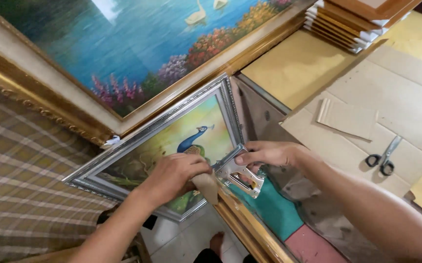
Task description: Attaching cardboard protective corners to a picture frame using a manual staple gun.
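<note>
A silver-framed peacock painting leans tilted in front of me. My left hand presses a tan strip against the painting's lower right edge. My right hand grips a metal staple gun at that same corner, thumb on top of it. Below the gun runs a gold wooden frame edge.
A large gold-framed lake painting stands behind. Scissors and a cardboard piece lie on the cardboard-covered table at the right. Stacked frames sit at the top right. Plaid cloth fills the left. A bare foot shows below.
</note>
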